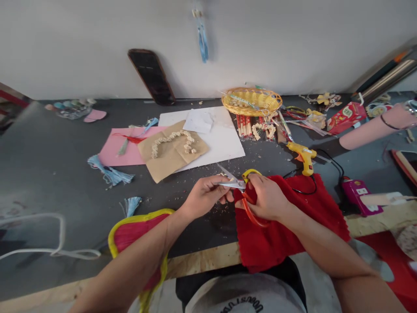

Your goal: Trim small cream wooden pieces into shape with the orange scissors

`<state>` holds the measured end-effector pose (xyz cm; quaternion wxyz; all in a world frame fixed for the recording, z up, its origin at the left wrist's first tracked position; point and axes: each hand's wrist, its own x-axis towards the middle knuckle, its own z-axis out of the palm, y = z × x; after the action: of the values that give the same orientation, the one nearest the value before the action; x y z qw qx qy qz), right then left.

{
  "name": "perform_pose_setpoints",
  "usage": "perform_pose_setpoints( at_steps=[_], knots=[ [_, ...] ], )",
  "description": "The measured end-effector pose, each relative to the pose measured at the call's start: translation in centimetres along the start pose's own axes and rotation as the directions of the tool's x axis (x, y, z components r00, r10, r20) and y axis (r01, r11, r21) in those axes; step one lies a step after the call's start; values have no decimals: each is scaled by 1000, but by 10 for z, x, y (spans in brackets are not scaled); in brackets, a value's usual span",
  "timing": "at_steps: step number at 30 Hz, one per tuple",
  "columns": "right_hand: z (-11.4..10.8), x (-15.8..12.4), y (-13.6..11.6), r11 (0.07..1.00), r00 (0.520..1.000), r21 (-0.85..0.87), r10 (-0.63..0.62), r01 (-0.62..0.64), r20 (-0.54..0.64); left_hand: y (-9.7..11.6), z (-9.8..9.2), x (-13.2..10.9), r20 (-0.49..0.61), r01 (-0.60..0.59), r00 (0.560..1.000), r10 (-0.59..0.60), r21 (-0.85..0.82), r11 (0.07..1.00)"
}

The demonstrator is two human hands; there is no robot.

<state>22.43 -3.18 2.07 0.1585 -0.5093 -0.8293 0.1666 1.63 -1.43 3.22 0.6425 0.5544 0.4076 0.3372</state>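
My right hand (269, 198) grips scissors (239, 184) with one yellow and one orange-red handle. Their blades are parted and point left. Close by the blades, my left hand (208, 191) is closed in a pinch; what it holds is too small and hidden to name. Small pale crumbs lie on the dark table (182, 193) around my fingers. Beneath my right hand and forearm a red cloth (312, 213) hangs over the table's front edge. A pink pouch-like piece with yellow trim (140, 228) lies under my left forearm.
Beyond my hands, brown paper (159, 167) carries a curved row of pale pieces (172, 139), over white (224, 130) and pink sheets (109, 148). A yellow glue gun (302, 157) with a cord, a wicker basket (254, 102), a pink bottle (374, 128) and blue tassels (112, 174) surround them.
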Motion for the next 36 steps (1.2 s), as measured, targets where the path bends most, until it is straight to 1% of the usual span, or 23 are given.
perform_pose_setpoints(
  at_steps=[3,5,7,9,12,16,18,22,24,29,34,36],
  knots=[
    [3,1,1,999,999,36,24,-23,-25,-3,0,-1,-82,-98,991,107,104,990],
    [4,2,3,1000,999,9,5,-5,-48,-4,-1,-2,-103,-145,980,170,212,966],
    [5,3,4,999,998,-38,-27,25,-56,-4,-3,-3,-78,-182,973,216,312,932],
    [5,4,5,997,998,-65,-44,41,-45,-3,-5,-3,-28,-214,970,240,359,908],
    [4,4,5,997,999,-60,-41,40,-14,-1,-7,-2,24,-237,969,244,350,906],
    [4,4,4,997,998,-48,-54,54,9,-1,-7,-1,36,-194,981,193,300,934],
    [3,4,3,998,998,-45,-52,53,25,-1,-7,-1,24,-166,986,166,285,944],
    [1,2,0,998,999,-60,4,-1,51,-1,-2,-1,-38,-130,989,145,263,956],
    [0,0,-1,999,998,-51,12,-9,54,-2,1,-2,-60,-139,986,158,238,961],
    [-3,0,-2,999,999,48,-17,15,52,-8,4,-4,-91,-212,969,230,174,962],
    [-8,0,-4,994,999,108,-24,20,38,-11,3,-2,-82,-256,957,278,208,944],
    [-10,-1,-7,986,997,168,-12,-1,77,-10,2,-2,-85,-265,953,291,228,937]
  ],
)
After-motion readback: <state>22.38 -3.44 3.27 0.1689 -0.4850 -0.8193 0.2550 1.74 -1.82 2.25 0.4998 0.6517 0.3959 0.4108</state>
